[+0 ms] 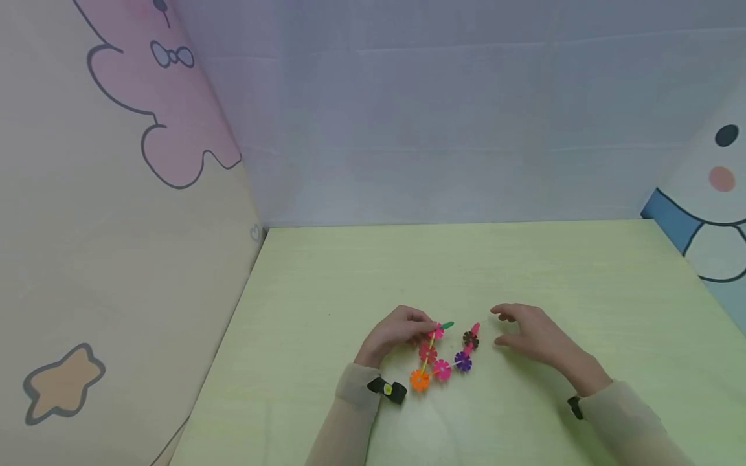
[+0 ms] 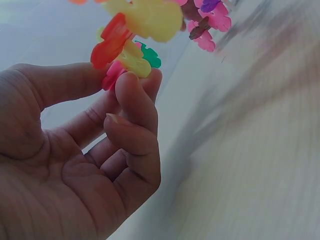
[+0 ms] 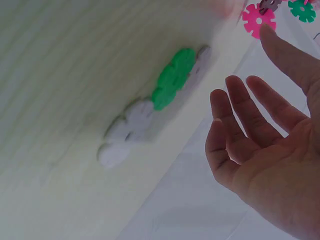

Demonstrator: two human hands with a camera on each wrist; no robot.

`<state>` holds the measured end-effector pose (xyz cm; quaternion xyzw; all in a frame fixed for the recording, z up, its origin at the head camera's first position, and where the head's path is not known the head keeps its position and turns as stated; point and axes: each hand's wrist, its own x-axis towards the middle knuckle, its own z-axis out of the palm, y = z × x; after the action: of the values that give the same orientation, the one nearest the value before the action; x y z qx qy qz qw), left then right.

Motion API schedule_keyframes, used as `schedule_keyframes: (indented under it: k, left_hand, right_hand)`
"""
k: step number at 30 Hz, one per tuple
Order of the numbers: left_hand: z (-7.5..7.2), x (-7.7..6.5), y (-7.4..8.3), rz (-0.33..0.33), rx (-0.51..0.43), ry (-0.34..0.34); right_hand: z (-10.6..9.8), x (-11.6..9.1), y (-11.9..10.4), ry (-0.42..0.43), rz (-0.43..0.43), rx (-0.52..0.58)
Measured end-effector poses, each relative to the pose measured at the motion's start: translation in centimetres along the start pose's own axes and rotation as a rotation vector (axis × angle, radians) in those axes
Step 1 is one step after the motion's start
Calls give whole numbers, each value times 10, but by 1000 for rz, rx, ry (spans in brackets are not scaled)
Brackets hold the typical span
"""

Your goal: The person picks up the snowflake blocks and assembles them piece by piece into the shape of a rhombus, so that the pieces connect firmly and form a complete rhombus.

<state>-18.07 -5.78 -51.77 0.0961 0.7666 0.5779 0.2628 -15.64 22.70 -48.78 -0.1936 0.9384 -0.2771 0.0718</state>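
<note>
A chain of interlocking plastic snowflake discs hangs in a U shape between the hands, with an orange disc (image 1: 419, 380) at its lowest left bend. My left hand (image 1: 401, 331) pinches the chain's upper left end between thumb and fingers, at a pink disc (image 2: 114, 75) beside a green disc (image 1: 447, 325). Yellow and red discs follow below that grip. The other side rises through a purple disc (image 1: 463, 361) and a brown disc (image 1: 471, 339) to a pink tip. Right of that tip, my right hand (image 1: 527, 330) is apart from the chain, fingers loosely bent and holding nothing.
In the right wrist view a green disc (image 3: 174, 77) and pale discs (image 3: 131, 121) lie in a row on the light table. Behind the table (image 1: 326, 272) hangs a plain curtain (image 1: 443, 129); a printed wall panel (image 1: 146, 259) stands along its left.
</note>
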Motion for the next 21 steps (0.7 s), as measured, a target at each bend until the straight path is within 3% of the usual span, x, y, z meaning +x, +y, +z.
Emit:
schedule_keyframes:
  k: [10,21]
  left_hand:
    - [0,-1,1,-2,-1,19]
    - [-2,-2,-1,5,-30,-14]
  right_hand:
    - [-8,-14,22,-29,8,-73]
    - [-3,-19,32,18,21,-113]
